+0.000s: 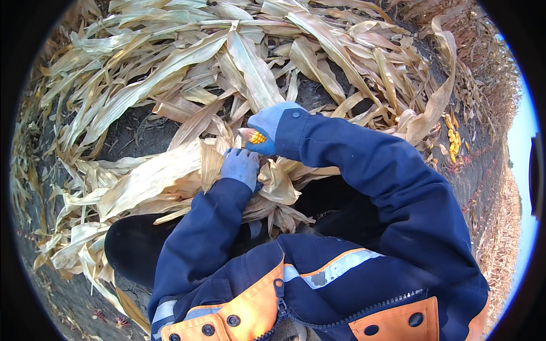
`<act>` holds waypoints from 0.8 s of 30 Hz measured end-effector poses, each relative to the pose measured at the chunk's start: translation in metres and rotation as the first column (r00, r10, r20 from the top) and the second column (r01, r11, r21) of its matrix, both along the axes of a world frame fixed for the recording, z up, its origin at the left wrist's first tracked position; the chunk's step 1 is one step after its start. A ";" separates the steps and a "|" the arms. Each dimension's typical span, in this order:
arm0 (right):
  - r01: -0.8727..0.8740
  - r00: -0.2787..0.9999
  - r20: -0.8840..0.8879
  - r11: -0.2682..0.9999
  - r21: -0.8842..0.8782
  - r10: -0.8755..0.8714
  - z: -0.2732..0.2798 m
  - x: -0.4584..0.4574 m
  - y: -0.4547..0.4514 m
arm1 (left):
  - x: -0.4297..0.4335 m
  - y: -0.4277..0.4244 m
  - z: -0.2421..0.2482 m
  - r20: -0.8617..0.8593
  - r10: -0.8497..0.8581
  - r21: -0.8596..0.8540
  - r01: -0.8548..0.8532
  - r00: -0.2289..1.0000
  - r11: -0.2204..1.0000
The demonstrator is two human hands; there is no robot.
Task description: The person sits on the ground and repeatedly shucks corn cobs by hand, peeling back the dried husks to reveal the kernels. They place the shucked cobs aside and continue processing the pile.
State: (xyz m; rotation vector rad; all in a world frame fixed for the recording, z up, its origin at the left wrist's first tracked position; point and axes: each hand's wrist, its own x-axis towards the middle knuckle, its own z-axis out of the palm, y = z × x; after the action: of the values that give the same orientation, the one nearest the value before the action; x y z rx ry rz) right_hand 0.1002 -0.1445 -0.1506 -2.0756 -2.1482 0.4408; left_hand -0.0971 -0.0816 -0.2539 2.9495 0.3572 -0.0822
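My right hand (271, 128), in a blue-grey work glove, grips an ear of corn (257, 137). Yellow kernels and a pale tip show past its thumb side; the glove hides the rest. Just below and to the left, my gloved left hand (240, 167) has its fingers curled over dry corn husk (212, 164) at the base of the ear. What lies under its fingers is partly hidden. Broad dry corn leaves (153, 183) spread out to the left of this hand, and a crumpled husk (279, 183) sits to its right.
A heap of dry corn stalks and leaves (251, 64) covers the ground ahead. Husked yellow ears (454, 140) lie in a small pile on bare soil (477, 179) at the right. Standing dry corn (490, 72) rises at the upper right. My bent knee (132, 247) is at the lower left.
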 end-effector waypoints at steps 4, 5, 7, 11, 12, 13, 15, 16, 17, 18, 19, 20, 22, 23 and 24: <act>0.636 0.687 0.706 0.612 -0.470 -0.172 0.045 0.123 -0.078 | 0.002 0.000 -0.005 0.262 0.075 -0.105 -0.048 0.962 0.993; 0.742 0.500 0.866 0.526 -0.416 -0.020 0.068 0.157 -0.112 | 0.003 -0.002 -0.009 0.311 0.097 -0.151 -0.051 0.946 0.987; 0.963 0.109 0.983 0.261 -0.067 -0.148 0.103 0.207 -0.165 | 0.006 -0.005 -0.018 0.512 0.090 -0.116 -0.035 0.854 0.993; 0.936 0.169 0.881 0.353 -0.003 -0.441 0.090 0.245 -0.185 | 0.014 -0.004 -0.024 0.520 0.017 -0.102 0.043 0.854 0.994; 0.909 0.264 0.848 0.413 -0.059 -0.460 0.070 0.241 -0.174 | 0.015 -0.003 -0.023 0.548 0.028 -0.142 0.060 0.836 0.988; 0.875 0.358 0.808 0.471 -0.115 -0.468 0.048 0.233 -0.161 | 0.016 -0.003 -0.021 0.551 0.000 -0.065 0.042 0.835 0.997; 0.763 0.565 0.710 0.593 -0.256 -0.420 0.003 0.202 -0.122 | 0.014 -0.004 -0.013 0.495 0.033 -0.154 0.050 0.868 0.987; 0.709 0.639 0.669 0.628 -0.320 -0.380 -0.013 0.182 -0.106 | 0.012 -0.005 -0.008 0.505 0.038 -0.168 0.055 0.863 0.984; 0.665 0.698 0.625 0.641 -0.384 -0.350 -0.025 0.158 -0.094 | 0.010 -0.006 -0.005 0.538 0.029 -0.183 0.083 0.842 0.980; 0.632 0.737 0.587 0.651 -0.420 -0.335 -0.034 0.132 -0.085 | 0.008 -0.007 -0.002 0.506 0.029 -0.177 0.071 0.862 0.982; 0.699 0.714 0.475 0.555 -0.450 -0.514 -0.039 0.109 -0.075 | 0.005 -0.008 0.000 0.481 0.027 -0.178 0.068 0.876 0.982; 0.740 0.667 0.417 0.488 -0.462 -0.617 -0.044 0.082 -0.074 | 0.004 -0.010 0.000 0.485 0.030 -0.180 0.066 0.874 0.981; 0.800 0.554 0.296 0.398 -0.450 -0.778 -0.051 0.042 -0.072 | 0.002 -0.012 0.001 0.429 0.007 -0.112 0.046 0.903 0.993; 0.813 0.512 0.258 0.366 -0.453 -0.819 -0.054 0.031 -0.074 | 0.001 -0.012 0.001 0.380 0.021 -0.088 0.014 0.925 0.996; 0.801 0.511 0.231 0.361 -0.477 -0.828 -0.057 0.026 -0.076 | -0.001 -0.013 0.002 0.229 0.060 -0.118 -0.034 0.971 0.992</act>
State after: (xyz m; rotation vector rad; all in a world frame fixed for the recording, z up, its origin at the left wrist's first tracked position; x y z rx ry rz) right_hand 0.1266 -0.2205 -0.2080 -3.0154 -0.6658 0.9793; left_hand -0.0980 -0.0948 -0.2518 2.7957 0.3746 0.2398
